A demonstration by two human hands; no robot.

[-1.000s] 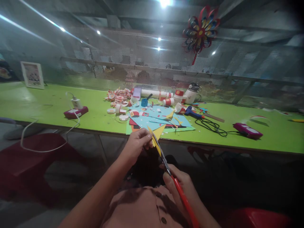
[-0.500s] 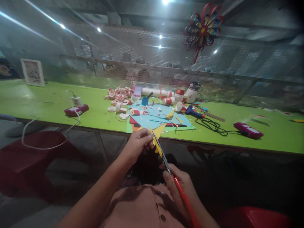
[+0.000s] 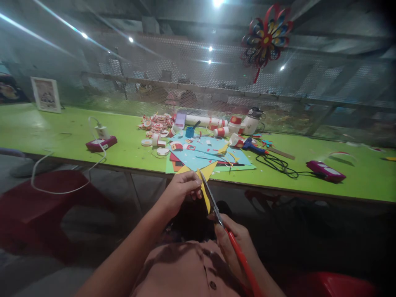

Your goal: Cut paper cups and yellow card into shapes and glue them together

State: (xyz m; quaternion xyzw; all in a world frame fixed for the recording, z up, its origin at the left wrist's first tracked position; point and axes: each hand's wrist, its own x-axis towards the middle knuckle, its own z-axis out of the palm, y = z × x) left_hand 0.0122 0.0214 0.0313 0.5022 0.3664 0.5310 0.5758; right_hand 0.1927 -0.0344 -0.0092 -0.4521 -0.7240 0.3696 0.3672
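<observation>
The room is dim and greyish, lit by a bright lamp [image 3: 218, 3] at the top edge, with smaller lights [image 3: 130, 39] farther down. Pale streaks of glare slant across the upper left. The green bench [image 3: 368, 177] catches a soft sheen, while the space beneath sinks to near-black. Shadows darken the shirt [image 3: 176, 268]. Outer edges look stretched and smeared; background detail is soft.

No legible lettering, marks on red-and-white cup [image 3: 235, 124] too small, upright screen [image 3: 180, 120] too blurred
</observation>
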